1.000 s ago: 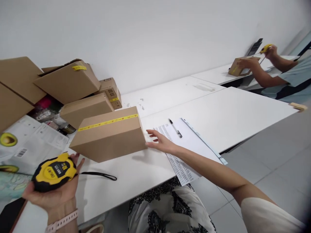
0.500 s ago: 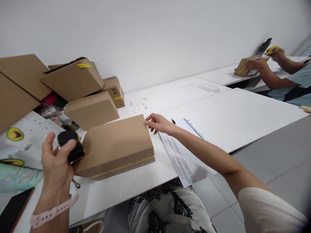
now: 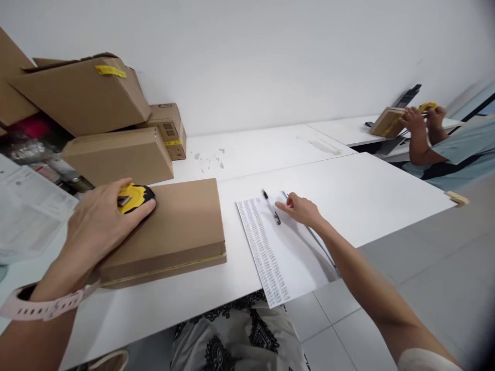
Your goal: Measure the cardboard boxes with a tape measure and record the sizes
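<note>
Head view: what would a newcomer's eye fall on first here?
Probably the yellow-and-black tape measure first, in the left hand over the left end of the nearest cardboard box. Next comes the pen on the printed sheet, with the right hand just beside it. At far right, a co-worker's hands are at another box.

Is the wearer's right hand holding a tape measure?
No, the left hand holds the tape measure, while the right hand shows nothing held near the pen.

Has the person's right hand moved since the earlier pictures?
Yes. The right hand was beside the right end of the cardboard box; judged against the printed paper, it has shifted right, to beside the pen.
</note>
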